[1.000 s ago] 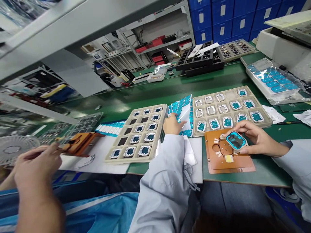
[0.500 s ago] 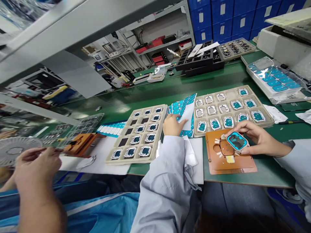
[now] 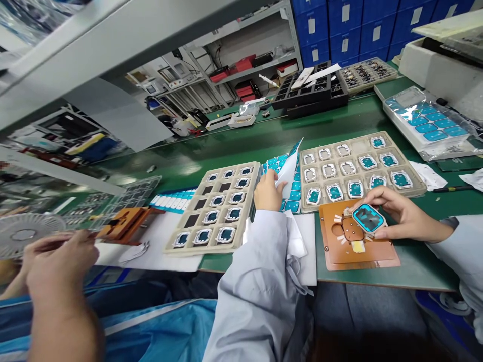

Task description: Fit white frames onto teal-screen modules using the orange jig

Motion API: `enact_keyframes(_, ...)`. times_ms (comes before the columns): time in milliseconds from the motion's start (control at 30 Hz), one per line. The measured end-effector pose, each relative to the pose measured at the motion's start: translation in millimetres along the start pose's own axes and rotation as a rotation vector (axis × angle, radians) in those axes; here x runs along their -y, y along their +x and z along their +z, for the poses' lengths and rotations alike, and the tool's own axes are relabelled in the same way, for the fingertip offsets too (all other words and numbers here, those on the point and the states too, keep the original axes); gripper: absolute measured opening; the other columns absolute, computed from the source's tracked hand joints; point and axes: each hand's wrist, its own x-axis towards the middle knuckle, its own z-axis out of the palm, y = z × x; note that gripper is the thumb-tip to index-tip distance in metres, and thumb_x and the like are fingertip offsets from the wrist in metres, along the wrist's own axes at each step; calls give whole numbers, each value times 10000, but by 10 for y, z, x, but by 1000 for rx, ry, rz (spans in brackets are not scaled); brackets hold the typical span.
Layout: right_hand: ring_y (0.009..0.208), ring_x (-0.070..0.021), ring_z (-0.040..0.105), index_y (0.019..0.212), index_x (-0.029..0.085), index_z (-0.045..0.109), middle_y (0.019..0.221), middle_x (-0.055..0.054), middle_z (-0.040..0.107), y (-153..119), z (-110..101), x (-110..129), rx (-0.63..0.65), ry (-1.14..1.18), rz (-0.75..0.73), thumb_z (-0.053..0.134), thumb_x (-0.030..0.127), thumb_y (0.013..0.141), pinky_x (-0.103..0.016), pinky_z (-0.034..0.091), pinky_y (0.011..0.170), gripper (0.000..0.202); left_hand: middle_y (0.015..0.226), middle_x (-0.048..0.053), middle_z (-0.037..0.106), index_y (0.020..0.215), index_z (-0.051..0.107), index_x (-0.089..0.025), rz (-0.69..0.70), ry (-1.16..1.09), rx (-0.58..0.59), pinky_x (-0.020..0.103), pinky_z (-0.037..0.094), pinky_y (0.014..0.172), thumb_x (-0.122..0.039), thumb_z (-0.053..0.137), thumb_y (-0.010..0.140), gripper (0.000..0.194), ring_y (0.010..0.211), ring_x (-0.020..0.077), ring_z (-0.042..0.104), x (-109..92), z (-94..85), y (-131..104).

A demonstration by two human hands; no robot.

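Note:
My left hand (image 3: 268, 191) is at a sheet of blue adhesive stickers (image 3: 290, 173), with thumb and fingers closed at its near edge. That sheet is bent up and shows its white back; more blue stickers lie beneath it. In my right hand (image 3: 405, 216) is a watch case (image 3: 369, 219), a rounded square with a bright blue border, gripped by its edges between thumb and fingers. It is held tilted just over an orange-brown fixture plate (image 3: 358, 255), which has a yellow pad (image 3: 357, 246) and a recess partly hidden by the case.
Beige trays of watch cases stand left (image 3: 207, 201) and right (image 3: 354, 181) of the sticker sheets. A co-worker's hands (image 3: 62, 256) work at far left, near another orange fixture (image 3: 126, 223) and a white fan (image 3: 26, 231). Black compartment trays (image 3: 313, 95) sit at the back.
The sticker sheet at my left hand has been lifted and folded more steeply, showing more white back. My left fingers have drawn in slightly. My right hand with the watch case has barely moved.

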Motion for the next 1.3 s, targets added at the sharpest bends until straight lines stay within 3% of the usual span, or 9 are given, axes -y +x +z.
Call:
enact_keyframes(233,1086,-261,657,1097,257,534,1155,-94,692,-7,-10,-31,15,2,-14,839,383,748,-360,528,887,480,1059,89,725,1089,633,-216,-93,-5,19,449,451,964,-527,716,804,430,1062,313,664,-34,-60,-39)
enact_keyframes(467,1038,-258,665,1067,241,498,1116,-107,695,15,-17,-15,30,83,43,838,453,730,-369,522,860,524,971,89,729,897,669,-201,293,-333,-446,407,402,1011,-481,487,929,336,1001,233,650,-104,-9,-185)
enact_keyframes(533,1011,-248,669,1075,243,493,1106,-98,698,20,-24,-22,32,107,46,834,464,731,-364,520,847,533,905,91,715,855,660,-199,391,-486,-489,422,427,983,-516,513,902,353,959,236,646,-148,-24,-243)
enact_keyframes(600,1003,-242,671,1074,248,492,1101,-89,701,23,-31,-30,24,137,50,832,479,729,-363,517,849,537,897,88,702,877,656,-200,534,-704,-360,406,480,914,-576,539,879,393,927,224,646,-186,-54,-294)
enact_keyframes(700,1007,-257,679,1051,249,498,1098,-88,706,29,-44,-27,-8,205,89,838,534,696,-385,520,866,568,888,86,706,900,676,-208,848,-980,50,385,518,831,-666,551,855,477,934,223,638,-256,-87,-362)
enact_keyframes(767,1007,-273,687,1041,254,500,1097,-88,711,36,-56,-8,-47,265,117,842,572,667,-414,521,890,598,865,82,724,902,703,-217,1035,-1018,277,408,504,861,-686,553,854,495,967,235,622,-322,-83,-412)
enact_keyframes(833,1015,-287,691,1033,265,498,1080,-76,721,47,-68,17,-110,322,131,847,601,636,-444,512,928,627,898,80,745,931,723,-227,1147,-978,385,436,467,918,-681,541,869,493,1003,242,601,-389,-63,-464)
enact_keyframes(1100,1060,-296,686,1025,275,515,1051,-49,730,56,-81,39,-168,373,148,861,579,612,-467,482,999,619,1167,88,689,1032,740,-259,1171,-714,308,486,346,1028,-646,606,846,450,1137,279,464,-429,33,-539)
enact_keyframes(1300,1044,-303,687,1007,274,504,1040,-49,728,64,-75,59,-164,367,159,855,610,593,-476,482,993,638,1183,94,690,978,742,-233,1276,-744,173,464,376,988,-536,671,848,337,1115,267,470,-417,22,-531)
